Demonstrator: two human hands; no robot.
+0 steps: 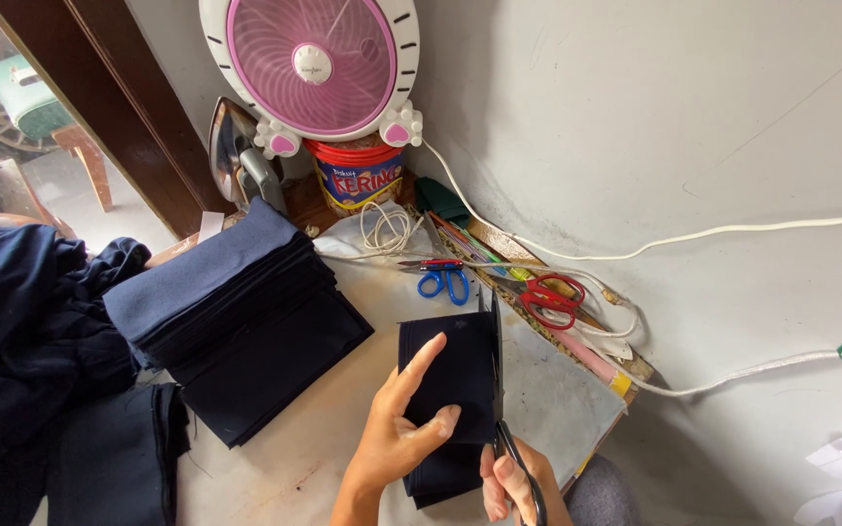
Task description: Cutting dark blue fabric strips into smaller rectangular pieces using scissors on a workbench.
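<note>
Closed around black shears (509, 429), right hand (511, 485) is running the blades up the navy cloth piece (450, 390); left hand (397, 433) is lying open on that cloth, just left of the blades, pressing it onto the table (324, 438)

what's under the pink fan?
The pink fan rests on a round tub with a red lid, its paw-shaped feet at the lid's edge. A clothes iron stands beside it. The tub's contents are hidden.
</note>
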